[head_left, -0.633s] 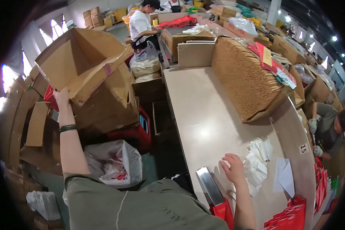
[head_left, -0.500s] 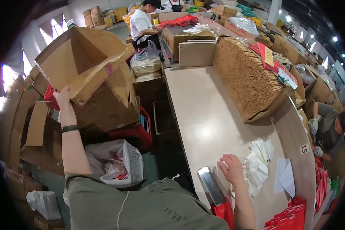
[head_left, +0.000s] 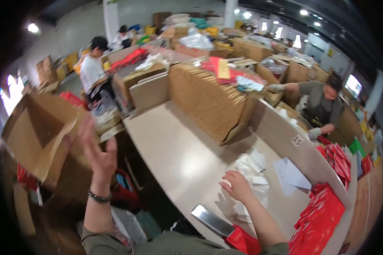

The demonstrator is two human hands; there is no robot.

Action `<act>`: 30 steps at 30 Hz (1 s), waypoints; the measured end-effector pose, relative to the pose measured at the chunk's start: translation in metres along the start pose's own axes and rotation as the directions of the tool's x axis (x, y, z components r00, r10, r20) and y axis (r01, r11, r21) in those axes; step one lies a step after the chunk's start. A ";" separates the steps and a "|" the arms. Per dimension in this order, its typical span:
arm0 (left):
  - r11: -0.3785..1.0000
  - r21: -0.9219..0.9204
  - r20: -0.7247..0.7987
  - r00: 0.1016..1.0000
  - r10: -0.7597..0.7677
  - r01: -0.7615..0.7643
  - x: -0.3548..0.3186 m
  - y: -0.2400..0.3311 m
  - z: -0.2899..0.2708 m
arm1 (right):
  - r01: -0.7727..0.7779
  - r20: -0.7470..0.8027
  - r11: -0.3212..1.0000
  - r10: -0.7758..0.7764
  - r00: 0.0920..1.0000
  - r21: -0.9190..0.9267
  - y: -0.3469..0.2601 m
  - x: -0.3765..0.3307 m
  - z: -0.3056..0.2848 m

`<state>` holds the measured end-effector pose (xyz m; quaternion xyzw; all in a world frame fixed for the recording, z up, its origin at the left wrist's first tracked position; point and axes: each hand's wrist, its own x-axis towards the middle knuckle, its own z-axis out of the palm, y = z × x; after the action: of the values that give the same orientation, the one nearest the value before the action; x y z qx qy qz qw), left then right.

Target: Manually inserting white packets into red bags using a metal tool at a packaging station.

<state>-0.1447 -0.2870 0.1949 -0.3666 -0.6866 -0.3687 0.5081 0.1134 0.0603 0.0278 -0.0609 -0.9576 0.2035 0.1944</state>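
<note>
Light comes from round white ceiling lamps (head_left: 32, 28) and a glaring white window (head_left: 15, 91); the pale, smooth bench (head_left: 157, 140) gleams (bare right fingers (head_left: 233, 174) shadow it), bare left fingers (head_left: 87, 137) blur, fisheye edges bend.

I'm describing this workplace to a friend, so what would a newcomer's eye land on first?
Probably the thick brown cardboard stack on the pale table, mid-picture. Next, perhaps, the bright red pile at the table's lower right, and the large open box at far left, beside the spread left hand.
</note>
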 end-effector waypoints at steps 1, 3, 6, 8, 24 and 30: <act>0.990 -0.130 0.147 0.988 -0.038 0.057 0.003 -0.001 0.032 | -0.029 -0.036 0.999 0.029 0.999 -0.025 0.011 0.009 -0.006; 0.897 -0.294 0.321 0.918 -0.234 0.331 -0.008 -0.040 0.100 | -0.100 -0.114 0.995 0.098 0.989 -0.011 0.033 0.033 -0.020; 0.655 -0.363 0.483 0.735 -0.476 0.663 -0.026 -0.112 0.205 | -0.273 -0.183 0.953 0.293 0.938 0.129 0.067 0.072 -0.045; 0.641 -0.274 0.514 0.673 -0.533 0.717 -0.024 -0.144 0.275 | -0.413 -0.247 0.870 0.477 0.844 0.268 0.097 0.090 -0.070; 0.418 -0.305 0.671 0.504 -0.544 0.856 0.073 -0.193 0.517 | -0.062 -0.380 0.524 0.689 0.617 0.849 0.251 0.248 -0.103; 0.383 -0.394 0.589 0.549 -0.593 0.836 0.087 -0.270 0.519 | -0.180 -0.139 0.290 0.807 0.574 0.940 0.218 0.280 -0.096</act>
<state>-0.6222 0.0567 0.1330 -0.2343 -0.6845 -0.6903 0.0032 -0.0970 0.3483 0.1154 -0.3343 -0.5236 0.6680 0.4096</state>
